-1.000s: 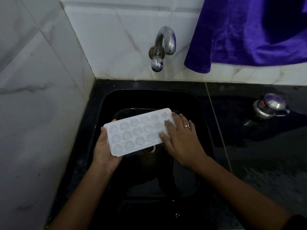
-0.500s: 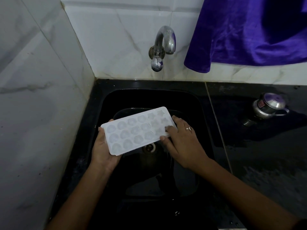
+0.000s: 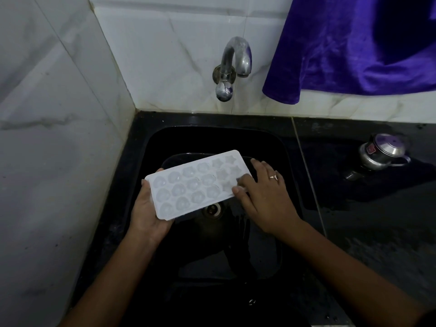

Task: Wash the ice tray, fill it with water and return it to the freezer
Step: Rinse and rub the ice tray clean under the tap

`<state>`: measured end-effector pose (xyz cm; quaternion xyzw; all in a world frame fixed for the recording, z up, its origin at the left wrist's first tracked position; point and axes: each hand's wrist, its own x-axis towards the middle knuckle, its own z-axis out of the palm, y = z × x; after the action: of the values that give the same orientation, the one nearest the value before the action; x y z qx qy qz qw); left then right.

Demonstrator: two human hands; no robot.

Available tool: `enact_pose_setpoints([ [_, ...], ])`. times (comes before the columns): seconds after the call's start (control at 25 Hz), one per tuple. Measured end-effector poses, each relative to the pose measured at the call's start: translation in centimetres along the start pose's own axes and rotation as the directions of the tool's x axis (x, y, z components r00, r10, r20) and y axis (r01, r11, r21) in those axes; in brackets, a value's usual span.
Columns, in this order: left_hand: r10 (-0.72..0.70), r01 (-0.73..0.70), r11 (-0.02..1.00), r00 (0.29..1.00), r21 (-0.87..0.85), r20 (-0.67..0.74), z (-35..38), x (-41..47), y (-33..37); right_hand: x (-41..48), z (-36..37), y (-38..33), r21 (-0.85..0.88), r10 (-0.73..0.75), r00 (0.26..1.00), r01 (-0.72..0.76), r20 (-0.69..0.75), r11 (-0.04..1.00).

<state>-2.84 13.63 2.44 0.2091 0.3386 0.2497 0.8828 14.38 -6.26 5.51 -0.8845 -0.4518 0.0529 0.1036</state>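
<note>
– holding item one: ice tray (image 3: 195, 185), white plastic, rounded and star-shaped cups, over the black sink (image 3: 212, 140). my left hand (image 3: 147, 213) grips its left end, fingers curled beneath.
– right hand (image 3: 264, 199)?
– thumb and fingers pinch the right end.
– surroundings?
– curved steel tap (image 3: 232, 64), white marble tiles (image 3: 165, 55), purple cloth (image 3: 354, 43), glossy black counter (image 3: 377, 232).
</note>
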Motion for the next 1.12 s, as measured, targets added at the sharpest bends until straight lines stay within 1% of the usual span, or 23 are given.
enact_pose_setpoints([
  [0.08,0.009,-0.009,1.0,1.0,0.014,-0.01,0.0,0.0,-0.1,-0.3,0.5,-0.3,0.002,-0.028,1.0,0.028,0.01,1.0],
  [0.16,0.014,-0.014,1.0,1.0,0.0,-0.022,0.1,-0.1,0.3,-0.6,0.6,0.2,-0.036,-0.071,0.997,0.072,0.03,0.997],
  [0.32,-0.008,0.009,0.999,1.0,0.037,-0.023,0.1,-0.1,0.0,-0.1,0.4,-0.2,-0.016,0.003,1.0,-0.003,-0.005,1.0],
  [0.48,-0.022,0.023,1.0,1.0,0.013,-0.01,0.1,0.0,0.4,-0.6,0.6,0.5,-0.046,-0.055,0.998,0.057,0.024,0.997],
  [0.6,-0.007,0.007,1.0,1.0,0.027,0.003,0.4,0.0,0.1,-0.1,0.3,0.1,-0.017,0.015,1.0,-0.016,-0.018,1.0],
  [0.76,-0.001,0.002,1.0,1.0,0.009,-0.028,0.6,0.2,0.5,-0.5,0.9,0.3,-0.044,-0.048,0.999,0.049,0.015,0.998],
  [0.88,0.012,-0.011,0.999,1.0,0.03,-0.027,0.7,0.0,0.3,-0.1,0.4,0.2,0.004,0.031,0.999,-0.031,-0.021,1.0],
  [0.92,0.007,-0.006,0.999,1.0,0.034,-0.023,0.7,-0.1,0.1,-0.2,0.7,-0.2,0.011,0.035,0.999,-0.035,-0.017,0.999],
  [1.04,-0.003,0.004,1.0,1.0,0.028,-0.028,0.9,-0.1,0.4,-0.8,1.4,0.0,-0.012,-0.045,0.999,0.046,0.021,0.999],
  [1.12,-0.011,0.012,0.999,1.0,0.047,-0.02,0.9,-0.1,0.4,-0.4,1.0,0.8,-0.015,-0.018,1.0,0.018,0.005,1.0],
])
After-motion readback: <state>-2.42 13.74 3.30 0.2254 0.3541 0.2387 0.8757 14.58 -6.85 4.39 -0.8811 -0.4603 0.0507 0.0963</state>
